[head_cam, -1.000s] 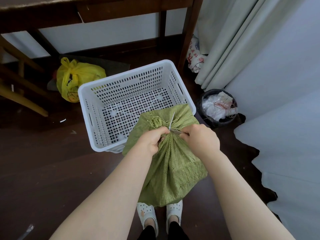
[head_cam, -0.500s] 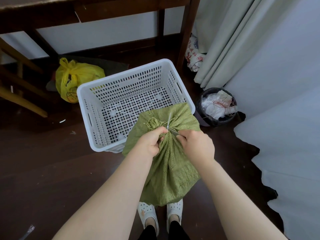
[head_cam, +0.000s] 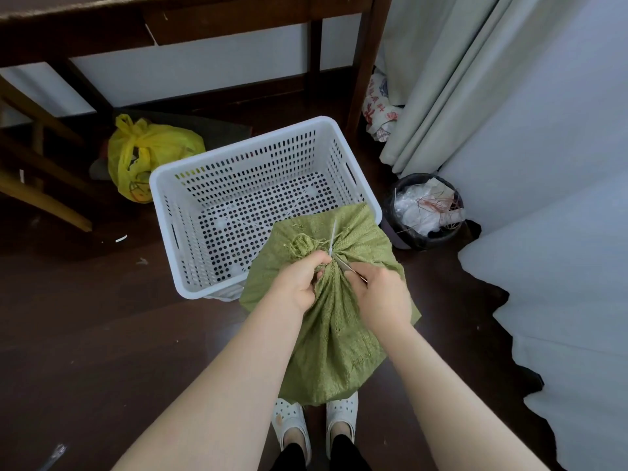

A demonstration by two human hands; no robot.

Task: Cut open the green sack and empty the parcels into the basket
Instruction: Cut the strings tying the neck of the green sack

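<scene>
A green woven sack (head_cam: 334, 338) stands on the dark floor in front of my feet, its neck bunched and bound by a white zip tie (head_cam: 332, 236) whose tail sticks up. My left hand (head_cam: 299, 283) grips the gathered neck just left of the tie. My right hand (head_cam: 380, 295) holds a small metal cutting tool (head_cam: 345, 265) with its tip at the tie. The white perforated plastic basket (head_cam: 170, 185) sits just beyond the sack, with nothing in it. The sack's flared top overlaps the basket's near right corner. No parcels are visible.
A yellow plastic bag (head_cam: 146, 158) lies left of the basket. A black waste bin (head_cam: 426, 212) with scraps stands at the right. Wooden table legs (head_cam: 365, 62) and a chair (head_cam: 40, 185) are behind. Curtain (head_cam: 441, 79) and white sheeting (head_cam: 560, 266) fill the right side.
My right hand has drawn slightly back and down along the neck, with the tool tip still at the tie. The left hand keeps its grip.
</scene>
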